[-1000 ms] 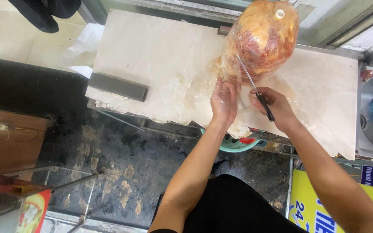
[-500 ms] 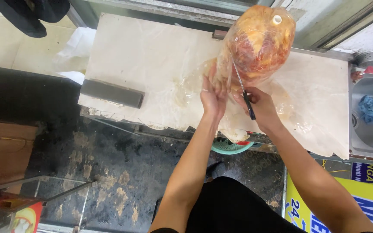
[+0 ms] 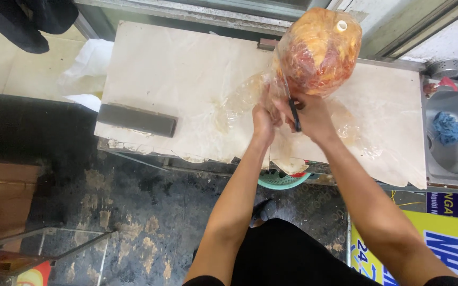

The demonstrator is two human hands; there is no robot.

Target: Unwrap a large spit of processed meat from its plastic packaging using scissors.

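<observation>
Head view, large orange-red mass of meat wrapped in clear plastic (image 3: 318, 48) stood on pale paper-covered table (image 3: 176, 79), left hand (image 3: 265, 117) clamped on plastic at its base, right hand (image 3: 309, 114) closed round black-handled knife (image 3: 292, 108), dark rectangular block (image 3: 137, 119) lying well apart, steel sink (image 3: 454, 153) beside table.

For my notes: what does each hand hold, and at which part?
Right hand holds a knife by its black handle. Left hand grips the clear plastic wrap below the meat block.

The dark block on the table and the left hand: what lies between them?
In the head view, only bare pale table with some crinkled clear film lies between the block and the left hand.
</observation>
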